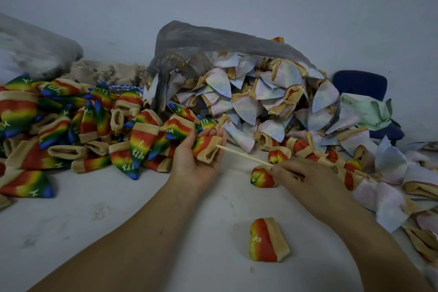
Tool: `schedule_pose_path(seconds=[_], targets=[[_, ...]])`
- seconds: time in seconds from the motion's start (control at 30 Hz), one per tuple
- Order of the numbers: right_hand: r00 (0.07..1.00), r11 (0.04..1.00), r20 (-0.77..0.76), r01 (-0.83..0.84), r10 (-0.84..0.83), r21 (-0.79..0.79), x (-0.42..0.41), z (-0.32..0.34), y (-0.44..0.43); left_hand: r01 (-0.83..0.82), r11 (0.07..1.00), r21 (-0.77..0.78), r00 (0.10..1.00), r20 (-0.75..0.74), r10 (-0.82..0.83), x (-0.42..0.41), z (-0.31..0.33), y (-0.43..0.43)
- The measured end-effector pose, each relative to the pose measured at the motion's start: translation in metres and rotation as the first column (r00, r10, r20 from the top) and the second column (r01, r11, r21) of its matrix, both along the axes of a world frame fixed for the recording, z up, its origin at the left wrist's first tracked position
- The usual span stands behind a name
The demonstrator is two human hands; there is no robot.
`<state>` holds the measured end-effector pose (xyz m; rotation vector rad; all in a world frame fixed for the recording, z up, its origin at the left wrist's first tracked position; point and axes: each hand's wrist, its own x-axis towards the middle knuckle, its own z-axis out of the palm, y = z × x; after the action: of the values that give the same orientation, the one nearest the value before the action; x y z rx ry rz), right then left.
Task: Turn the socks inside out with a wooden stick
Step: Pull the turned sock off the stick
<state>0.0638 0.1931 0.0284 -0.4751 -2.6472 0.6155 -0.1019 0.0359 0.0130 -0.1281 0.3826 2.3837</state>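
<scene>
A sock workshop: heaped rainbow socks (71,125), bulk plastic bag (213,40).

Slim wooden stick (244,155) touches beige-cuffed rainbow sock (205,147).

Our two bare forearms reach in from the lower edge, angled toward each other. Our left hand (198,161) lies palm up, fingers curled round a sock (205,147). Our right hand (308,179) is turned palm down, thumb and fingers pinching the near end of the stick (244,155)
</scene>
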Motion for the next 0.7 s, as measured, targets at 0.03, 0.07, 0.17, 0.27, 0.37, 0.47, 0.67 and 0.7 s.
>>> schedule_pose_path(seconds=[0.03,0.07,0.17,0.27,0.37,0.47,0.67,0.7], targets=[[1.0,0.999,-0.001,-0.009,0.009,0.034,0.0,0.001,0.0,-0.005,1.0,-0.001,1.0,0.001,0.005,0.0,0.0,0.0],[1.0,0.997,0.002,-0.014,0.014,0.075,0.0,0.001,0.0,-0.009,1.0,-0.004,1.0,0.002,0.009,0.0,-0.001,0.001],[1.0,0.981,0.024,0.003,-0.007,0.196,-0.001,0.001,-0.001,-0.009,1.0,-0.011,1.0,0.003,0.009,0.0,0.001,0.002],[0.999,0.963,-0.002,0.033,-0.034,0.268,-0.004,0.001,-0.005,-0.009,0.998,-0.056,0.998,-0.059,0.006,0.002,0.001,0.003],[0.999,0.955,-0.014,0.035,-0.032,0.294,-0.006,-0.001,-0.013,-0.017,0.988,-0.155,0.983,-0.182,-0.012,0.007,0.0,0.007],[1.0,0.967,-0.011,0.022,-0.019,0.254,-0.004,0.0,-0.016,-0.048,0.982,-0.181,0.975,-0.223,0.006,0.007,0.002,0.009],[0.999,0.957,-0.024,0.041,-0.035,0.287,-0.002,0.003,-0.018,-0.051,0.984,-0.17,0.981,-0.194,0.018,0.003,0.0,0.008],[0.999,0.954,-0.023,0.041,-0.036,0.296,-0.002,0.004,-0.018,-0.054,0.983,-0.176,0.981,-0.195,0.019,0.004,-0.001,0.008]])
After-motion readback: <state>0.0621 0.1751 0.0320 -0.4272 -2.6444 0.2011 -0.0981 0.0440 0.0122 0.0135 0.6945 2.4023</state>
